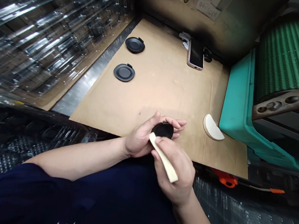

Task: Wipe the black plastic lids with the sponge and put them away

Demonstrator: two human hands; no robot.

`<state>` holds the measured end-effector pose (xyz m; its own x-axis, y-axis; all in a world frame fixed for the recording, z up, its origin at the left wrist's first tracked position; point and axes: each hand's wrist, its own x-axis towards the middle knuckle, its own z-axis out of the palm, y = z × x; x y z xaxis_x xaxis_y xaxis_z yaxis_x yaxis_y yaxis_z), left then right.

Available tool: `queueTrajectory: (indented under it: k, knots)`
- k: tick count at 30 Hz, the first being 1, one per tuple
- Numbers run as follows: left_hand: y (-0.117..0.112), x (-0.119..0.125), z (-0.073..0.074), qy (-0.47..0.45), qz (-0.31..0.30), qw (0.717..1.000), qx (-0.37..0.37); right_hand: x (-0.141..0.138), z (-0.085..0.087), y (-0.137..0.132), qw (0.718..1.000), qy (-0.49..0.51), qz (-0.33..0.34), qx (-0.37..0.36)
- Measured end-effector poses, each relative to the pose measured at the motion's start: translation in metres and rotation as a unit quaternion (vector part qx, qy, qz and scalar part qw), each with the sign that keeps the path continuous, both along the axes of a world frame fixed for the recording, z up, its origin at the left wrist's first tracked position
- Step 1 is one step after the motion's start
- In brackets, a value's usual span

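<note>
Two bare hands worked at the near edge of a tan cardboard-covered surface (164,89). The left hand (142,137) curled its fingers around a flat, rounded black piece (163,130), while the right hand (174,172) gripped a narrow cream strip (164,158), its end touching that piece. Two round black lids (135,45) lay far left, a cream half-moon piece (212,128) near right, and a black-screened phone (195,54) far.
</note>
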<state>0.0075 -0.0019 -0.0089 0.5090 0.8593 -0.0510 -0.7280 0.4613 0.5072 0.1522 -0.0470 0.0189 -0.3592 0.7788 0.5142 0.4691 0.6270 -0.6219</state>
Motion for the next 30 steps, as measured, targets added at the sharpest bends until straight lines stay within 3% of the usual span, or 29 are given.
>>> queueTrajectory:
  k: [6, 10, 15, 20, 24, 26, 30]
  knots:
    - [0.0, 0.002, 0.003, -0.028, 0.054, 0.998, -0.018, 0.003, -0.015, -0.015, 0.994, -0.001, -0.104, 0.028]
    - [-0.001, 0.002, 0.002, -0.018, 0.065, 0.998, -0.021, -0.002, -0.02, -0.017, 0.998, 0.0, -0.054, 0.039]
    - [-0.001, -0.001, 0.002, -0.031, 0.017, 0.999, -0.021, 0.01, -0.022, -0.013, 0.991, -0.011, -0.122, 0.05]
    - [0.0, -0.002, 0.0, -0.025, -0.011, 0.999, -0.027, 0.021, -0.012, -0.007, 0.998, -0.038, -0.05, 0.022]
    - [0.002, -0.003, -0.001, -0.022, -0.084, 0.994, -0.069, 0.026, -0.008, 0.012, 0.994, -0.043, -0.08, 0.067]
    - [0.002, -0.003, -0.001, -0.016, -0.093, 0.992, -0.089, 0.029, -0.007, 0.019, 0.992, -0.036, -0.089, 0.079]
    - [0.004, -0.004, -0.001, -0.031, -0.076, 0.992, -0.091, 0.032, -0.003, 0.017, 0.998, -0.026, -0.052, 0.005]
